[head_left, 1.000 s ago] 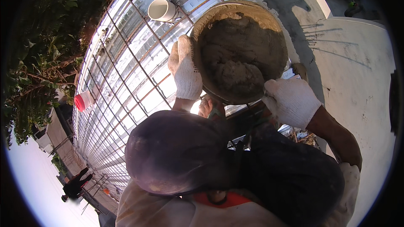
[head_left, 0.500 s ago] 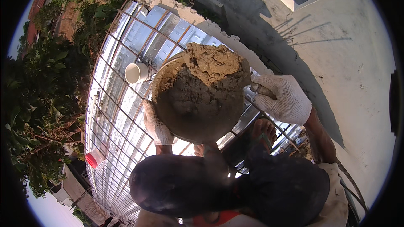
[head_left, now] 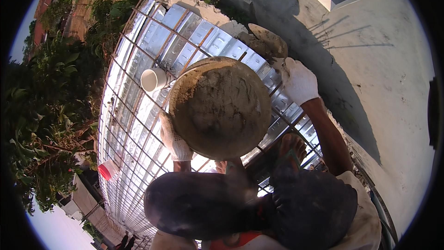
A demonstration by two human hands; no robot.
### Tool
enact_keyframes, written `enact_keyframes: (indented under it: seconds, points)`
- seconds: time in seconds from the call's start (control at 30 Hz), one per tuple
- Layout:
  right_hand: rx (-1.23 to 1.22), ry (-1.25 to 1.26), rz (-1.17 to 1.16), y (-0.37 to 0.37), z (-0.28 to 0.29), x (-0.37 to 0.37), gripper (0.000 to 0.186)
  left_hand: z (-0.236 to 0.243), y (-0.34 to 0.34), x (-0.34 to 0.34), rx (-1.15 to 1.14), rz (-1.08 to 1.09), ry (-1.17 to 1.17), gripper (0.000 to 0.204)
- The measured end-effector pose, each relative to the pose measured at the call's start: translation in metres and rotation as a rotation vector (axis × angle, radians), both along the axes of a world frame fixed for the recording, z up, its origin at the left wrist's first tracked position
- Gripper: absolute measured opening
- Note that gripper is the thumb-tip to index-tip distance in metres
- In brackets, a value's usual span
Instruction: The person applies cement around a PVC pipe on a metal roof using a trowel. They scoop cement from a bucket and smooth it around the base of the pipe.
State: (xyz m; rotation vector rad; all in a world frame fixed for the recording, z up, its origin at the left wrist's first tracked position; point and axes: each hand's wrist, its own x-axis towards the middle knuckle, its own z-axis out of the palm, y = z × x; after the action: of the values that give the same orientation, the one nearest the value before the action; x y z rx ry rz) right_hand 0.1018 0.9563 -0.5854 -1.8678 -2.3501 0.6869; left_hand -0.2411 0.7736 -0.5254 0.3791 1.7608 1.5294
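My left hand [head_left: 173,140], in a white knitted glove, grips the left side of a round bowl [head_left: 222,153]. Wet grey-brown mortar [head_left: 224,99] lies inside the bowl, which is held above the rebar mesh. In my right hand [head_left: 299,81], also gloved, is a trowel [head_left: 270,38], held beyond the far right of the bowl. Its blade is at the rough edge between the metal decking and the wall, with dark mortar beside it. The fingers of the right hand wrap the trowel's handle, which they mostly hide.
Rusty rebar mesh [head_left: 134,120] lies over shiny corrugated metal decking [head_left: 217,41]. A white pipe stub [head_left: 153,80] rises through it near the bowl. A red-capped container [head_left: 108,170] stands at the left. A grey plastered wall [head_left: 388,74] curves along the right; trees [head_left: 46,97] border the left.
My right hand has swung the mortar-laden trowel from over the bowl to the far right, beside the wall edge. The bowl stays in my left hand, its mortar now lower and flatter.
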Motion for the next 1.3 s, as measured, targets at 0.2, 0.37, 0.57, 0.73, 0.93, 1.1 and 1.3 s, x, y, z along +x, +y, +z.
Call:
enact_keyframes:
  seconds: [0.2,0.37,0.57,0.73,0.93,1.1,1.3]
  points:
    - [-0.036,0.013,0.042,0.003,0.008,0.01,0.019,-0.001,-0.001,0.005,0.096,-0.007,-0.135,0.061]
    - [-0.082,-0.024,0.073,-0.002,0.014,0.023,0.02,0.007,0.011,0.016,0.089,0.069,-0.12,0.051]
    - [-0.065,-0.042,0.11,-0.015,0.027,0.029,0.021,0.01,0.004,0.014,0.077,0.07,-0.099,0.051]
    - [-0.067,0.039,0.074,-0.004,0.022,0.042,0.024,0.006,-0.001,0.008,0.096,-0.005,-0.093,0.059]
    - [-0.832,0.825,-0.557,0.009,0.03,0.046,0.035,0.004,-0.001,0.012,0.079,0.012,-0.141,0.056]
    - [-1.019,0.705,-0.538,-0.008,0.049,0.027,0.032,0.0,0.002,0.01,0.096,0.051,-0.159,0.046]
    - [-0.292,0.555,-0.057,-0.029,0.119,0.042,0.023,0.011,0.008,0.02,0.062,0.058,-0.079,0.039]
